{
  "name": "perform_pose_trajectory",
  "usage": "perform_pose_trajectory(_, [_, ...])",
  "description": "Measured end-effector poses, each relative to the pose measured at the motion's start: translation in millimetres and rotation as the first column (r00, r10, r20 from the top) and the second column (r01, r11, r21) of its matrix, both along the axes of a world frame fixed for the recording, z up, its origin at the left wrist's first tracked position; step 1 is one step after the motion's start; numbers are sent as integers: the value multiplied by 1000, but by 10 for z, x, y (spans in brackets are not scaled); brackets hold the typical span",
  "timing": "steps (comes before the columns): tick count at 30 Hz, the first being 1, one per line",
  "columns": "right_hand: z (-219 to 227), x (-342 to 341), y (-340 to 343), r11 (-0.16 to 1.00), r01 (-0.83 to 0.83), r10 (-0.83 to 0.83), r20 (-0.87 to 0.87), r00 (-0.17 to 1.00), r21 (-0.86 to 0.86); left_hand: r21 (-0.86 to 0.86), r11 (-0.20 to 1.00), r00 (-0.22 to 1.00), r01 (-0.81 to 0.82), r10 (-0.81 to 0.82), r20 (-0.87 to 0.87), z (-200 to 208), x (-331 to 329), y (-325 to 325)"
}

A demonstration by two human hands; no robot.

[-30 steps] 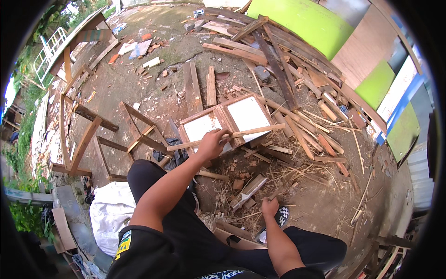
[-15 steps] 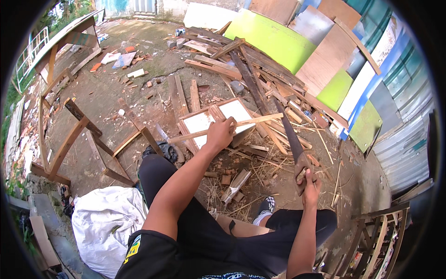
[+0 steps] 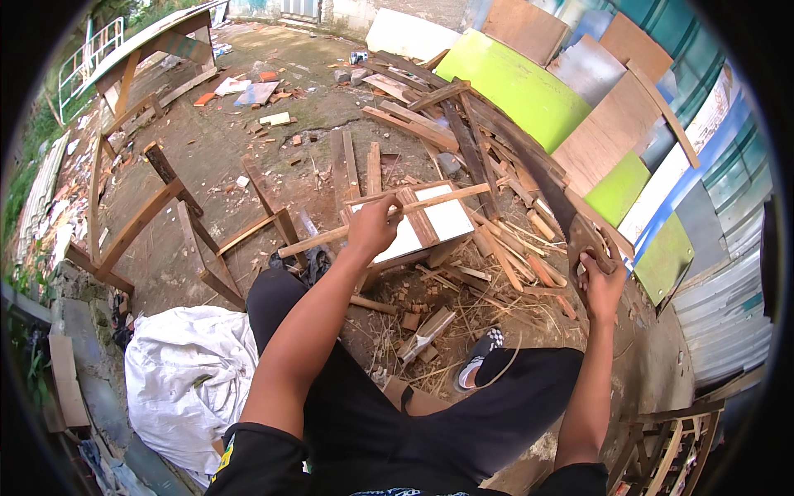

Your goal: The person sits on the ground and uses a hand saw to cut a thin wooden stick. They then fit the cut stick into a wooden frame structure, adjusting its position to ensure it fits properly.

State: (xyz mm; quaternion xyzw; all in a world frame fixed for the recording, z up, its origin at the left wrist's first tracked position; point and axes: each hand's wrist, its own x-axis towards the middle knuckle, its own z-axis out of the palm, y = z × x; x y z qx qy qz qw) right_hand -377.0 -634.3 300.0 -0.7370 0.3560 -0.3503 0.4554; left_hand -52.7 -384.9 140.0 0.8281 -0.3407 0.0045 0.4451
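Note:
My left hand (image 3: 372,226) is closed around a long thin wooden stick (image 3: 447,197). The stick lies slanted across a low box with a white top (image 3: 453,220), and its right end sticks out past the box edge. Off to the right, my right hand (image 3: 602,288) grips the brown wooden handle of a handsaw (image 3: 556,192). Its dark blade points up and to the left, apart from the stick. A reddish-brown wooden strip (image 3: 420,220) runs over the box top, under the stick.
Scrap timber (image 3: 471,140) is heaped beyond the box, with green panels (image 3: 514,87) leaning behind it. Broken wooden frames (image 3: 136,227) stand at left. A white sack (image 3: 190,384) sits beside my left leg. Offcuts and sticks litter the ground by my foot (image 3: 480,355).
My right hand has lifted the handsaw up and to the right, away from the stick's right end. My left hand still holds the stick on the box. The whole view has shifted slightly.

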Motion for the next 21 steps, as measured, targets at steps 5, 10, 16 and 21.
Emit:
perform_pose_trajectory(5, [-750,415,-43,971,18,17,145,989,-238,143,989,999,45,-46,6,-205,-20,-132])
perform_pose_trajectory(10, [-1385,590,125,659,-185,-192,401,895,729,155,982,994,106,-104,-17,-488,-44,-602])
perform_pose_trajectory(16, [-1953,828,135,724,-340,34,461,887,601,308,942,990,137,-121,-69,-881,2,-1101])
perform_pose_trajectory(21, [-2255,795,281,793,-293,154,289,945,534,273,957,995,103,-103,-15,-1050,21,-1096])
